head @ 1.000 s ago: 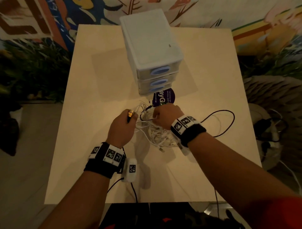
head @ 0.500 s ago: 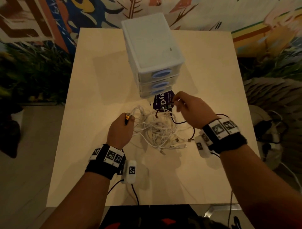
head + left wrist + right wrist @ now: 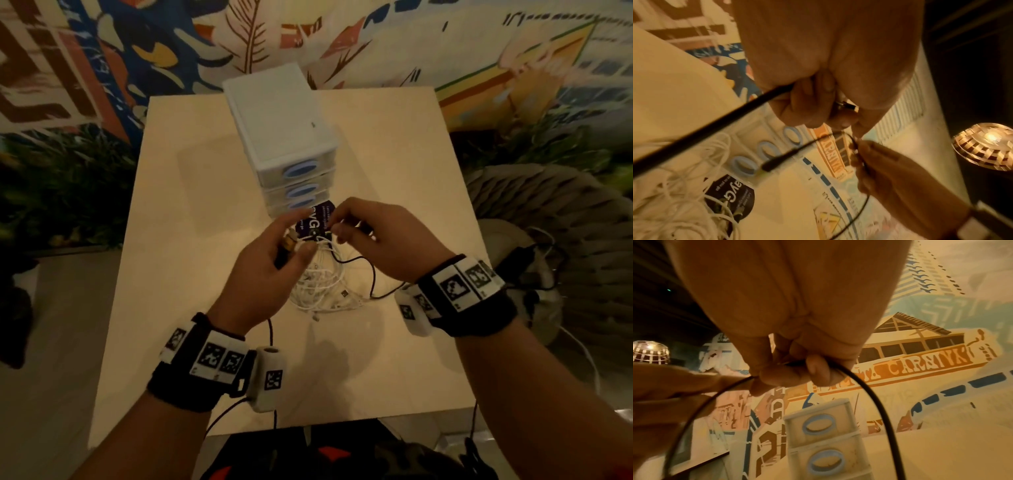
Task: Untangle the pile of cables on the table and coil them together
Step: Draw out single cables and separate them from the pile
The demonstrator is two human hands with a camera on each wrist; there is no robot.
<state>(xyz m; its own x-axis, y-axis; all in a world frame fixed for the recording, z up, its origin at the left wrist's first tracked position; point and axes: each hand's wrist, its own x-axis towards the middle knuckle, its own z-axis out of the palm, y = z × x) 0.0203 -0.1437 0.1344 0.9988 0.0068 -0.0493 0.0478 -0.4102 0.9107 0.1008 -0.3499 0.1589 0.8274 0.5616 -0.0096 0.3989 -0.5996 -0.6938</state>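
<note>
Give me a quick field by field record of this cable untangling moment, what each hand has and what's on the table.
left hand: grips a gold-tipped plug and the thick black cable
right hand: pinches a thin black cable
hand position: both raised close together above the pile
white cable pile: tangled, on the table
drawer unit: three drawers, behind the pile
purple card: flat, in front of the drawers
coiling: not yet done
</note>
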